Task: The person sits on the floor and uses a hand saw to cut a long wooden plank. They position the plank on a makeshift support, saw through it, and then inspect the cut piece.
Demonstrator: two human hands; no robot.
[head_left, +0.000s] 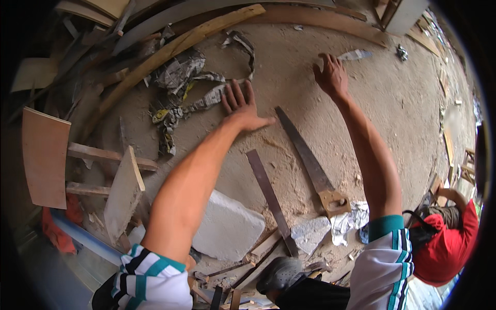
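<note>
My left hand is stretched out with its fingers spread, close to strips of crumpled newspaper on the dusty floor; nothing is in it. Farther right, my right hand reaches forward with fingers apart and slightly curled. Just beyond its fingertips lies a small pale scrap of paper. Between my forearms a handsaw rests on the floor, its wooden handle toward me. Left of the saw lies a long, narrow dark strip. Neither hand touches the saw or the strip.
A pale stone slab and a smaller broken chunk lie near my shoe. A long wooden plank and board offcuts crowd the left. Another person in a red shirt is at the lower right.
</note>
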